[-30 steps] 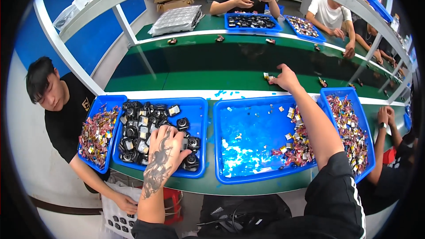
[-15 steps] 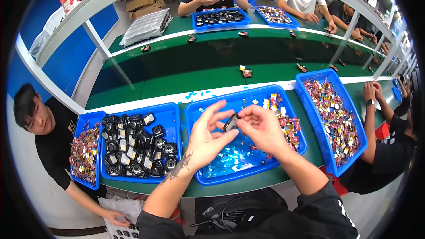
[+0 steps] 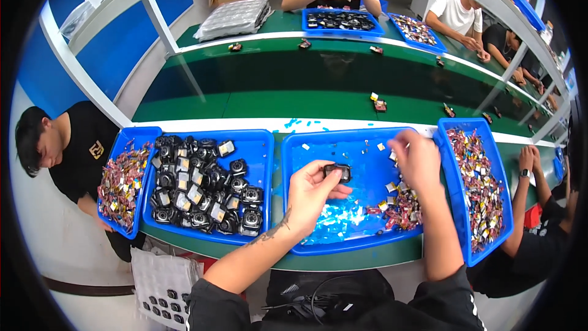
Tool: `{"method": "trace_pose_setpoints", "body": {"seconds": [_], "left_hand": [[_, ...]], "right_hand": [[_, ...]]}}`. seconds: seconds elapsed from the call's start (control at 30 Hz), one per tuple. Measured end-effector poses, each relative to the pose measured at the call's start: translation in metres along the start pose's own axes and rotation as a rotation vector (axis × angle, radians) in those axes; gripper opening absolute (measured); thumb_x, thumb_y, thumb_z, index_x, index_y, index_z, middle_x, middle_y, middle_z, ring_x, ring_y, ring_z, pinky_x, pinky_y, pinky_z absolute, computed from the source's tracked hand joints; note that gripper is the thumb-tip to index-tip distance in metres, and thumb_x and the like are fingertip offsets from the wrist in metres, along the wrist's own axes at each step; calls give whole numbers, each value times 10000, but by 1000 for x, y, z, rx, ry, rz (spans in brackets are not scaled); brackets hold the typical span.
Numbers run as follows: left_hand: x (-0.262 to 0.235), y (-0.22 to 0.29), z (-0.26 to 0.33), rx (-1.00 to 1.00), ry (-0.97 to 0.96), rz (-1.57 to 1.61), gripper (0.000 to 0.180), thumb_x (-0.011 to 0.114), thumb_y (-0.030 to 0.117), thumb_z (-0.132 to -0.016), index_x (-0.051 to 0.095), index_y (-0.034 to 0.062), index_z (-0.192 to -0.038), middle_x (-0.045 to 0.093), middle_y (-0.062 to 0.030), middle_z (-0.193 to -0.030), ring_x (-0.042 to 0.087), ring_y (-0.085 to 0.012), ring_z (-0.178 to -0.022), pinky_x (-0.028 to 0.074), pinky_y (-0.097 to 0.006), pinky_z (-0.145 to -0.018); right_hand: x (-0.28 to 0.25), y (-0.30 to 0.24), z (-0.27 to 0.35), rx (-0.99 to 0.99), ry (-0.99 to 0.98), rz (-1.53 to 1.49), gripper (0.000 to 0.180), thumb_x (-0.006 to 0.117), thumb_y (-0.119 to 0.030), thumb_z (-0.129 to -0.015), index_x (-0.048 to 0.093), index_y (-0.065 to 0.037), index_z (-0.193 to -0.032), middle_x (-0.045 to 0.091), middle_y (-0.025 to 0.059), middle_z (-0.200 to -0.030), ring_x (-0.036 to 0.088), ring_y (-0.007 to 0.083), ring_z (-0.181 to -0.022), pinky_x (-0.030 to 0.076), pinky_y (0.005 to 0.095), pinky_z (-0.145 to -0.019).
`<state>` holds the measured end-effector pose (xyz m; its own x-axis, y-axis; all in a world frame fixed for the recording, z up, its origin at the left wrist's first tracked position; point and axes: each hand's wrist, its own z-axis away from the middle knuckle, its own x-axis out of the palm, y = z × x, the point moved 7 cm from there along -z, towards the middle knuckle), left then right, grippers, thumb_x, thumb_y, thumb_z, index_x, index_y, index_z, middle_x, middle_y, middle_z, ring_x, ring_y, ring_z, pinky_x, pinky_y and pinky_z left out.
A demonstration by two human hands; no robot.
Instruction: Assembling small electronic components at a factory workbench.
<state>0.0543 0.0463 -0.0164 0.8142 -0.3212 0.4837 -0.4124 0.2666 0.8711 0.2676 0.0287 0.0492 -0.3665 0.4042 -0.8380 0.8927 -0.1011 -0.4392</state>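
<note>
My left hand (image 3: 315, 191) pinches a small black camera housing (image 3: 340, 173) between thumb and fingers, above a blue tray (image 3: 293, 208). My right hand (image 3: 419, 162) is apart from it, over the tray's right side. Its fingers are curled together, and anything between them is too small or hidden to make out. Below it lies a pile of small red circuit boards (image 3: 404, 209) with white and yellow parts. Bits of shiny blue film (image 3: 334, 219) are scattered over the tray's bottom.
Black camera housings (image 3: 196, 187) fill a blue tray to the left. Narrower trays of circuit boards (image 3: 125, 184) (image 3: 478, 190) flank both sides. Beyond runs a green conveyor belt (image 3: 294, 95) carrying spaced boards. Co-workers sit across and right; another person (image 3: 67, 159) bends at left.
My right hand has let go of the housing and moved right, while my left hand keeps it. The view has shifted, and the person at left has bent their head down.
</note>
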Motion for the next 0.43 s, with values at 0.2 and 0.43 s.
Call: {"method": "trace_pose_setpoints", "body": {"seconds": [0.2,0.43], "left_hand": [[0,0,0,27,-50,-81,158,648,71,-898,651,-30,-1019,681,-100,-927,679,-175,-813,571,-274,-703],[-12,-4,0,-109,-46,71,386,540,140,-975,446,68,-1342,649,-120,-1084,668,-212,-919,554,-251,-764]], "right_hand": [[32,59,-32,42,-155,235,154,733,-175,-766,671,-38,-800,681,167,-778,674,333,-765,532,426,-698],[22,46,-16,83,-81,-495,62,652,-119,-870,680,-70,-894,721,84,-874,693,268,-764,540,391,-694]]}}
